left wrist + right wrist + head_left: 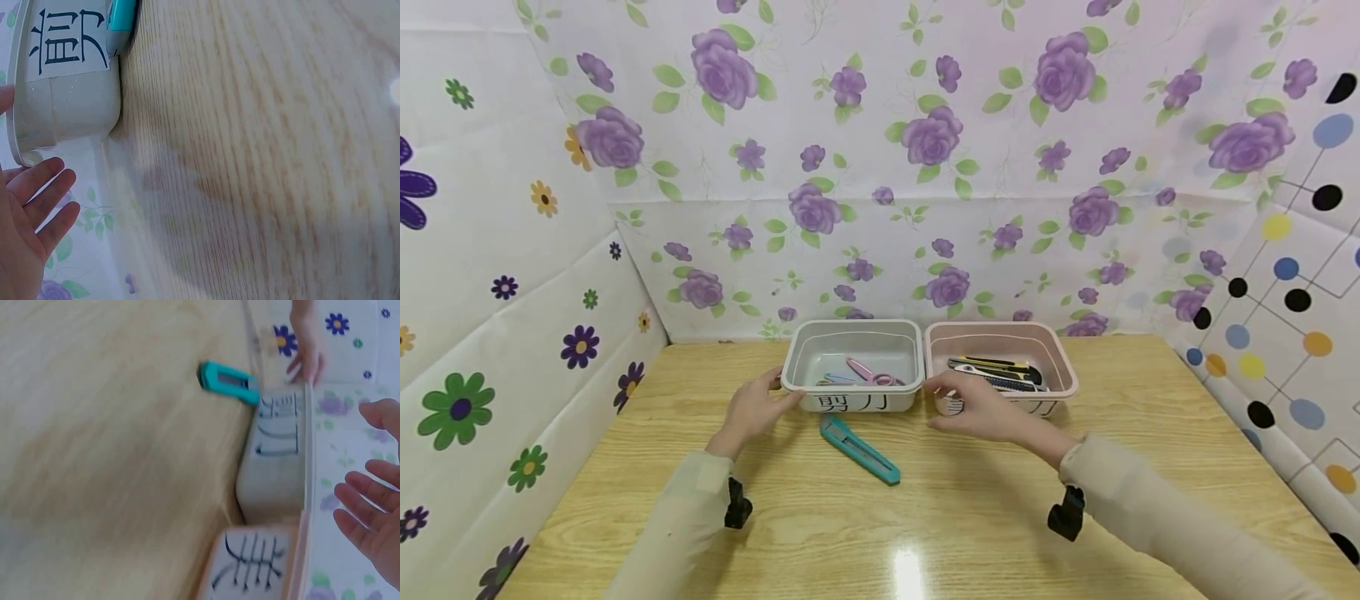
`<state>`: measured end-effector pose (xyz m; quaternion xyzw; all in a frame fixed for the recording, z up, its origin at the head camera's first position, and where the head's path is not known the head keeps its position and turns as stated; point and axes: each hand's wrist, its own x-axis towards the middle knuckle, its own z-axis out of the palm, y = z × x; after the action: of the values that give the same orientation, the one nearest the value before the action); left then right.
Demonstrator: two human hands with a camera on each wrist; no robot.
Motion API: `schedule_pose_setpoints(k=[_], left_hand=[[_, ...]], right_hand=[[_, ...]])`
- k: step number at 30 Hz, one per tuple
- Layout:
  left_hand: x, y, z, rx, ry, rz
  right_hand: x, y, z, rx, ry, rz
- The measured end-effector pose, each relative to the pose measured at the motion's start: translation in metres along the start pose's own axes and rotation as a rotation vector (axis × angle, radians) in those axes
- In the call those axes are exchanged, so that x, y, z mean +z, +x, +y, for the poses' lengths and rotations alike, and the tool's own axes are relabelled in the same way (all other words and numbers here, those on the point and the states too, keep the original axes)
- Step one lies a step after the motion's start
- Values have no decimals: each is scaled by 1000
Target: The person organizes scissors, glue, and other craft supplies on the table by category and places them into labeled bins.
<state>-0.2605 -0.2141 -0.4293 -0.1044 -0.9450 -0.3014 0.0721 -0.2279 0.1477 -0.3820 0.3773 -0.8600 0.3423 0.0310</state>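
My left hand (756, 410) is at the front left corner of a pale grey plastic basket (850, 327), its thumb at the front rim. In the left wrist view the other fingers (57, 187) are extended and spread beside that corner. My right hand (981, 407) hovers by the front left corner of a pink basket (1066, 379), with fingers and thumb apart and nothing between them. Pink-handled scissors (868, 372) lie in the grey basket among other items. Several utility knives (992, 367) lie in the pink one. A teal utility knife (861, 451) lies on the table in front.
The two baskets stand side by side at the back of the wooden table (820, 542). Both carry white front labels with black characters; my right hand partly hides the pink basket's label (253, 559). A flowered sheet (880, 242) hangs right behind them.
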Motion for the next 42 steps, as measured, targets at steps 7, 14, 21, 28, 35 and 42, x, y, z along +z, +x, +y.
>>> schedule_pose_setpoints(k=[7, 14, 21, 28, 35, 42], left_hand=[[2, 0, 0, 6, 0, 0], [2, 1, -2, 9, 6, 4], [2, 1, -3, 16, 9, 8], [3, 2, -5, 8, 14, 11], [4, 2, -5, 12, 7, 13], [4, 1, -4, 15, 10, 15]], right_hand=[[28, -3, -6, 3, 26, 0], [60, 2, -6, 30, 81, -23], [82, 5, -3, 68, 98, -45], [96, 10, 2, 55, 94, -48], [109, 17, 0, 46, 121, -89], [124, 24, 1, 41, 28, -62]])
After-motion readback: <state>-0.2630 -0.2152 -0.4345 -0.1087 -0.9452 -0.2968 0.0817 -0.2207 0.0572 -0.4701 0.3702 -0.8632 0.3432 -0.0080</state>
